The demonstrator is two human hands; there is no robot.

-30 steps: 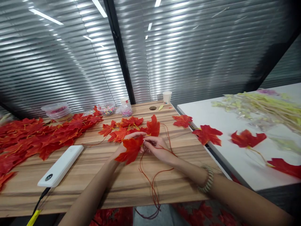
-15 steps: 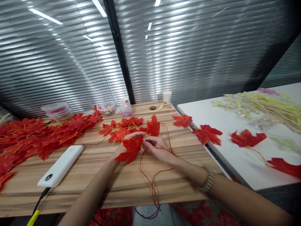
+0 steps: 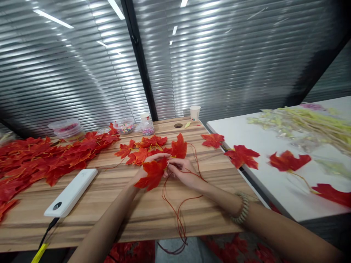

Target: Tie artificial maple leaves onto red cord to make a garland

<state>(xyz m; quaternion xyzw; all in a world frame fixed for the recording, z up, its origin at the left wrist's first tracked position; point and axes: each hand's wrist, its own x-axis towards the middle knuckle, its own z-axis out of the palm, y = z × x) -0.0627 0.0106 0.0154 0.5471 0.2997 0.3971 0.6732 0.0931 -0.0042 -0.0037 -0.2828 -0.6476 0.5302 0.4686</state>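
Observation:
My left hand [image 3: 157,157] and my right hand [image 3: 187,173] meet over the middle of the wooden table [image 3: 219,212]. A red artificial maple leaf [image 3: 154,174] hangs in front of my left hand, which is closed at its stem and partly hidden behind it. With thumb and forefinger pinched together, my right hand works at the same stem, where a thin red cord [image 3: 178,219] passes. The cord loops down over the table's front edge. Just beyond my fingers lie several more maple leaves [image 3: 179,146], joined by yellowish stems.
At left a heap of red leaves [image 3: 63,157] spreads beside a white power bank [image 3: 71,193] with a cable. Plastic tubs of beads [image 3: 125,126] and a paper cup [image 3: 195,113] stand at the back. On the right, a white table [image 3: 263,179] carries leaves and yellow strands [image 3: 309,124].

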